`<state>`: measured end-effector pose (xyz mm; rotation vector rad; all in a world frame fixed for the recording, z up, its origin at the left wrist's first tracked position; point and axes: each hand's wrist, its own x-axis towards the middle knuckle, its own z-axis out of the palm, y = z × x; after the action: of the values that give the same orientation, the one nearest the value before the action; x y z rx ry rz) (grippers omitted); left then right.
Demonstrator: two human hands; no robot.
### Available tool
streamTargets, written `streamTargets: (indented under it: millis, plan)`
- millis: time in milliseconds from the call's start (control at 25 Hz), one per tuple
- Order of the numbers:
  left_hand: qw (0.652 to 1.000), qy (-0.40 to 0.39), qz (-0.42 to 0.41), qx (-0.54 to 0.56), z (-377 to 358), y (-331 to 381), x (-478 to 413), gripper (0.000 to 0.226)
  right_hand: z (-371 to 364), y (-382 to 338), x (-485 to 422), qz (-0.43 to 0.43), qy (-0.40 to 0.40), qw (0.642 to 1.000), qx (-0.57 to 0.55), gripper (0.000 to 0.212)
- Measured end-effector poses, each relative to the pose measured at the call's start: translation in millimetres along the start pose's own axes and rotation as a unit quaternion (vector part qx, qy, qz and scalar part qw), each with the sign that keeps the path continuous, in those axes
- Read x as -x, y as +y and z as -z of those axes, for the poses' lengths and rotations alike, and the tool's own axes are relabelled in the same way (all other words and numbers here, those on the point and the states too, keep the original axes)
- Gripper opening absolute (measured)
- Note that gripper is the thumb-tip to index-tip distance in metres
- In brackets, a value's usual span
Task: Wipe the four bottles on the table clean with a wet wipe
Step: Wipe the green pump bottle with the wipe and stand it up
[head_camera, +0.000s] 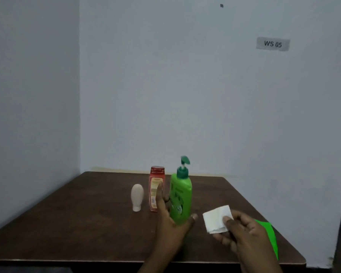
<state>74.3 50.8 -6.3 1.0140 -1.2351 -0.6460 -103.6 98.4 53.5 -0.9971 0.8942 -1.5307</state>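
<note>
Head view: left hand (171, 223) grips the green plastic pump bottle (180, 196) low on its body, thumb on the right side, fingers curled round the left and back. Bottle is upright, at mid-table. Its base is behind the hand, so I can't tell if it's standing on the dark brown wooden table (87, 213) or lifted. Its label is blurred and unreadable, and the pump head is smeared.

Right hand (244, 233) pinches a folded white wet wipe (215, 219) between thumb and fingertips, just right of the green bottle and not touching it. The lower fingers are loosely curled. Both wrists are cut off by the bottom edge.

Red rectangular bottle with a red cap (155, 186) stands just left of and behind the green one. One left-hand finger covers part of its front, and its print is illegible. Beige oval tube standing on its cap (137, 197) sits left of that, apart from it.

Flat bright green item (270, 235) lies near the table's right edge, mostly hidden by the right hand, so I can't identify it. Grey wall label (272, 44) reads "WS 05".
</note>
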Motion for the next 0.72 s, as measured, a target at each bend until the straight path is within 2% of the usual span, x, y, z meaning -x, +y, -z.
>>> streamTargets:
  millis: [120,240,360,440,480,560,720]
  plan:
    - [1.0,-0.019,-0.012,-0.01,-7,-20,-9,0.124,-5,13,-20,-0.067,0.011,0.995,-0.069,0.006]
    - [0.999,-0.014,-0.021,-0.022,-10,-23,-22,0.11,-12,13,-40,-0.071,0.02,0.995,-0.07,0.006]
    - [0.999,-0.019,-0.027,0.018,-14,-13,-41,0.103,-29,-8,-68,0.002,0.016,0.999,-0.03,0.007]
    - [0.999,-0.023,-0.026,0.041,-14,-3,-47,0.101,-43,-28,-88,0.11,0.001,0.991,0.076,0.014]
    - [0.998,-0.021,-0.027,0.044,-14,0,-49,0.101,-51,-38,-98,0.173,-0.011,0.973,0.154,0.019]
    - [0.999,-0.006,-0.03,0.036,-12,2,-51,0.104,-69,-57,-113,0.27,-0.054,0.913,0.3,0.028]
    - [1.0,0.008,-0.024,0.009,-9,3,-54,0.102,-97,-76,-119,0.345,-0.186,0.789,0.473,0.036]
